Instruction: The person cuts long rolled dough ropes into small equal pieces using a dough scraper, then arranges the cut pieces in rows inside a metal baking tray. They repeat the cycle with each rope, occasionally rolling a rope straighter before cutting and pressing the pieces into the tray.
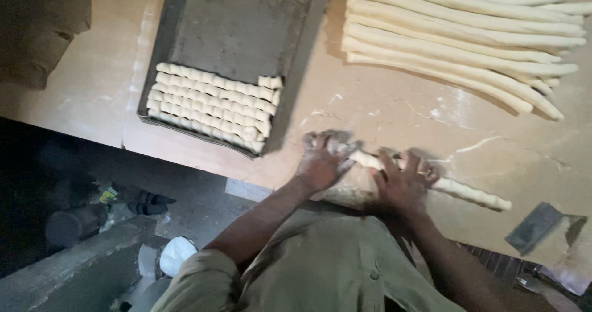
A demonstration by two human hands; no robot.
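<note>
Left hand (322,161) and right hand (404,182) press flat, fingers spread, on a dough rope (459,190); baking tray (237,22) upper left holds ridged dough pieces (213,105)

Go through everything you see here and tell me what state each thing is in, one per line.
Left hand: floury, pressing on the dough rope.
Right hand: fingers spread on the same rope.
Dough rope: lying on the table, pinched into segments.
Metal tray: partly filled with dough pieces.
Long dough ropes: uncut, side by side.
Scraper: lying flat, untouched.

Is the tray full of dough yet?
No, partly filled. The tray holds rows of dough pieces only at its near end; the far part is bare metal.
</note>
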